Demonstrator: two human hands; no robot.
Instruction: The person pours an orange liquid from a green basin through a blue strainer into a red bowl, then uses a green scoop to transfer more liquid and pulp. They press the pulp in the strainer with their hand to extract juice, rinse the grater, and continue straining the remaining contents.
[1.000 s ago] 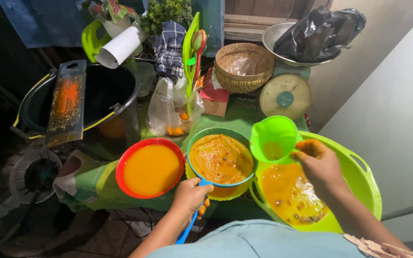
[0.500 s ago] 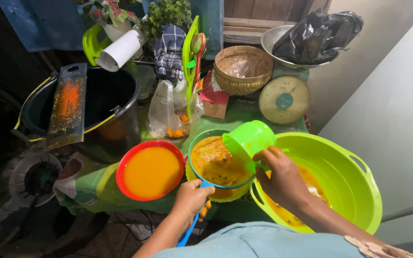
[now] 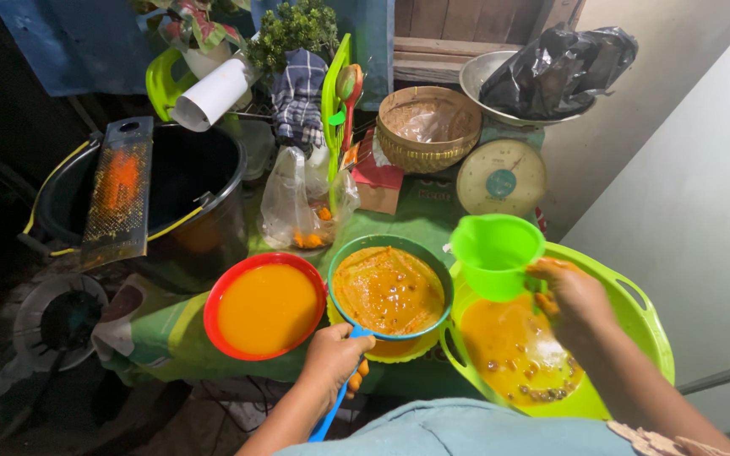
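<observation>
My left hand [image 3: 331,359] grips the blue handle of a round strainer [image 3: 390,287] that holds wet orange pulp and rests over a yellow bowl. My right hand [image 3: 574,295] holds a small green scoop cup [image 3: 496,253] by its handle, upright, above the left rim of a large lime-green basin [image 3: 635,321]. The basin holds orange liquid with bits floating in it. A red bowl [image 3: 265,306] full of smooth orange liquid sits left of the strainer.
A black bucket [image 3: 179,194] with a metal grater [image 3: 118,194] across it stands at left. Behind are a clear plastic bag [image 3: 293,207], a woven basket [image 3: 428,127], a kitchen scale [image 3: 500,179] and a metal bowl with a black bag [image 3: 555,72]. A white wall is at right.
My right hand has swung the green cup from over the strainer back to the right, above the basin's edge. My left hand has stayed on the strainer handle.
</observation>
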